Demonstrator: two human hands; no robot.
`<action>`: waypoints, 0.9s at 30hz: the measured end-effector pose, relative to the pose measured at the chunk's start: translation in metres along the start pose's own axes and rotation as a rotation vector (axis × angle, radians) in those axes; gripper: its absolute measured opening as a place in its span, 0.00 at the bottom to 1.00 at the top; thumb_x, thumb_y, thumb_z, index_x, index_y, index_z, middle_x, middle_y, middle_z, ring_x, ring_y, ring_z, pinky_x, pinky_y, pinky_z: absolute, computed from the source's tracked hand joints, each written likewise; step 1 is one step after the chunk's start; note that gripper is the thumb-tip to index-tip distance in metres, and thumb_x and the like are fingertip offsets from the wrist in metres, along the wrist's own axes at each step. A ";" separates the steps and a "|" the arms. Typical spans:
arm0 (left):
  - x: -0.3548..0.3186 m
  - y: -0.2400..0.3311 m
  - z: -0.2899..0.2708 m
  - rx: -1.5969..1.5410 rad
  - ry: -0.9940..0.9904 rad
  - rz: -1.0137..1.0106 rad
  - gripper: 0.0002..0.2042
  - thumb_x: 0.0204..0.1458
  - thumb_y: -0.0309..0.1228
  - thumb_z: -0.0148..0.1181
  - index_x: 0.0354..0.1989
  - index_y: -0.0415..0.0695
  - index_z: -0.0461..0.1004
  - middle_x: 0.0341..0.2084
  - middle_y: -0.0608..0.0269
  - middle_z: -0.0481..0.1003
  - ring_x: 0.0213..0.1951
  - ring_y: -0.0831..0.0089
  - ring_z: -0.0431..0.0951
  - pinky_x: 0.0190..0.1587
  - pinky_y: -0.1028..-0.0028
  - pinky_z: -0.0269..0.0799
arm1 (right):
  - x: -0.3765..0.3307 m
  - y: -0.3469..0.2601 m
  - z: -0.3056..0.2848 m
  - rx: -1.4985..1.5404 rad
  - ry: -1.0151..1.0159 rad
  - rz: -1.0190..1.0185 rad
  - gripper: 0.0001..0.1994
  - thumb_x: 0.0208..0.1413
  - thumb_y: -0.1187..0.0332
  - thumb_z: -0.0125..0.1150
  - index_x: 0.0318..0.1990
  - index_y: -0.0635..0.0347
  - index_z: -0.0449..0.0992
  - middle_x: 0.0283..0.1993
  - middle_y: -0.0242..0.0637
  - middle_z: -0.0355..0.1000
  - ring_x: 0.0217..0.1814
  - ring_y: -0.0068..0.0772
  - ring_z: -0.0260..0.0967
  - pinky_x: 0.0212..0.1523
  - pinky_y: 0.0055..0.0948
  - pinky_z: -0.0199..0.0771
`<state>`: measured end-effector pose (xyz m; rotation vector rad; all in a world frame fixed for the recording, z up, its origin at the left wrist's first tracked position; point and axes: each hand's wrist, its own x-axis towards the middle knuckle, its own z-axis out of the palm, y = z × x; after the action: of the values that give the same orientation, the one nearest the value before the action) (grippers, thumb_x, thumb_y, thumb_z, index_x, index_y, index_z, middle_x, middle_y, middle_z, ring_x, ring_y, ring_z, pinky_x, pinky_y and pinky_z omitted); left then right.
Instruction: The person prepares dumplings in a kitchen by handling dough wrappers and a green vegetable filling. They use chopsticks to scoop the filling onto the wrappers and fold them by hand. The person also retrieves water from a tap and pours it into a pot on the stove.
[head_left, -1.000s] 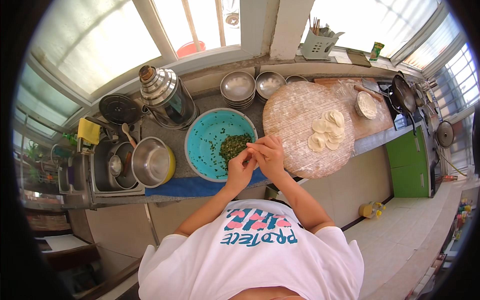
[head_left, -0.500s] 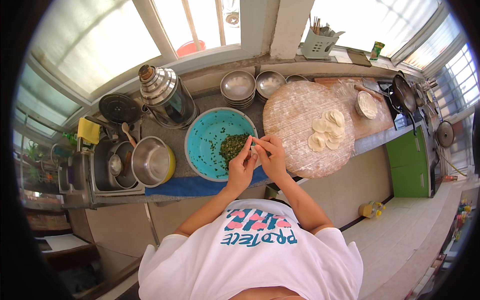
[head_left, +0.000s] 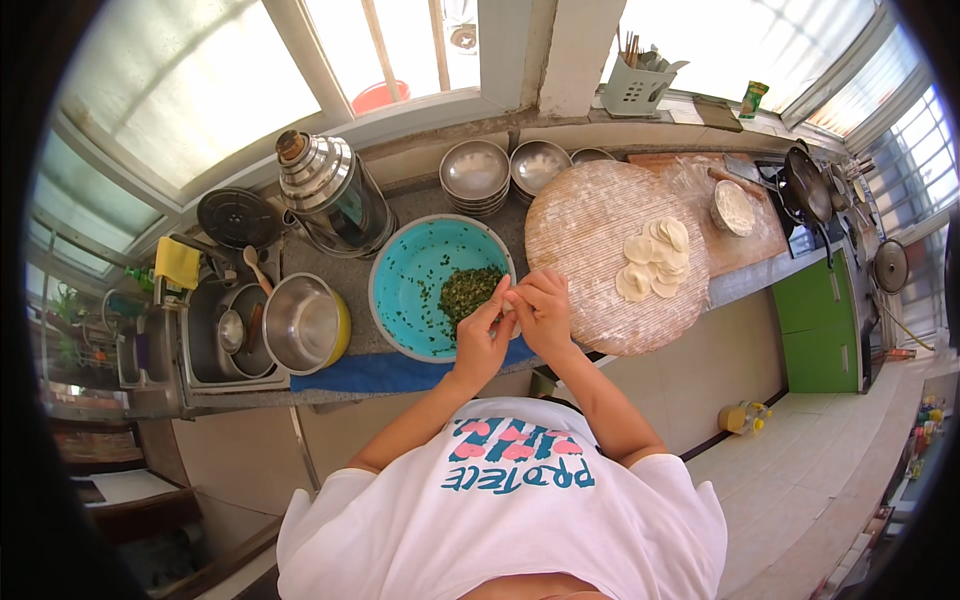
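Observation:
My left hand (head_left: 482, 332) and my right hand (head_left: 542, 312) meet at the right rim of a turquoise bowl (head_left: 405, 285). Between their fingertips is a small pale dumpling (head_left: 509, 308), mostly hidden by the fingers. Both hands are closed on it, thumbs and forefingers pinching its edge. Chopped green filling (head_left: 468, 293) is heaped on the bowl's right side, with loose bits scattered around. Right of my hands lies a round, floured board (head_left: 580, 250) bearing a pile of thin dough wrappers (head_left: 655, 258).
Left of the turquoise bowl stand a steel basin (head_left: 300, 325) and a sink (head_left: 205, 375). A metal thermos (head_left: 335, 195) and stacked steel bowls (head_left: 475, 172) line the back. Beyond the round board are a bowl of flour (head_left: 734, 210) and a wok (head_left: 806, 185). A blue cloth (head_left: 360, 374) edges the counter.
My right fingers have curled in closer to the left ones over the dumpling, and less of the pale dough shows. The bowl, board and wrappers have stayed put.

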<state>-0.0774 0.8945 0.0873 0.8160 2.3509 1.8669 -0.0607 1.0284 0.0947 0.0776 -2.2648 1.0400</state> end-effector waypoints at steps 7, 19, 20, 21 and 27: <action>-0.002 -0.004 0.006 -0.231 0.103 -0.154 0.23 0.57 0.23 0.56 0.62 0.45 0.65 0.27 0.64 0.76 0.26 0.84 0.69 0.30 0.81 0.68 | -0.003 -0.008 0.004 0.294 0.029 0.255 0.05 0.52 0.72 0.62 0.35 0.62 0.81 0.30 0.34 0.68 0.35 0.35 0.62 0.37 0.31 0.63; -0.010 -0.016 0.010 -0.339 0.116 -0.190 0.21 0.57 0.23 0.57 0.60 0.45 0.68 0.29 0.69 0.76 0.27 0.86 0.69 0.30 0.83 0.68 | 0.000 -0.009 0.000 0.215 -0.011 0.199 0.05 0.52 0.70 0.63 0.30 0.63 0.80 0.28 0.35 0.67 0.35 0.35 0.63 0.36 0.30 0.63; -0.010 -0.016 0.012 -0.360 0.139 -0.194 0.21 0.57 0.24 0.57 0.60 0.45 0.68 0.30 0.69 0.76 0.28 0.86 0.70 0.31 0.83 0.69 | -0.002 -0.012 0.001 0.310 0.013 0.284 0.05 0.52 0.70 0.64 0.30 0.63 0.80 0.28 0.35 0.67 0.35 0.35 0.63 0.35 0.29 0.63; -0.009 -0.015 0.012 -0.381 0.163 -0.199 0.21 0.57 0.24 0.57 0.60 0.45 0.68 0.31 0.68 0.77 0.28 0.86 0.70 0.31 0.83 0.69 | -0.002 -0.014 0.002 0.406 0.037 0.369 0.05 0.52 0.70 0.64 0.29 0.63 0.80 0.28 0.35 0.67 0.35 0.34 0.63 0.35 0.29 0.63; -0.009 -0.005 0.012 -0.415 0.098 -0.223 0.20 0.57 0.23 0.55 0.59 0.45 0.68 0.35 0.64 0.78 0.33 0.82 0.76 0.36 0.79 0.77 | -0.005 0.001 0.000 0.186 -0.064 0.184 0.05 0.51 0.71 0.64 0.34 0.60 0.82 0.29 0.33 0.68 0.34 0.33 0.62 0.34 0.28 0.62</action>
<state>-0.0670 0.9005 0.0772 0.4115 1.8940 2.2162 -0.0574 1.0281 0.0905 -0.0211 -2.2591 1.3618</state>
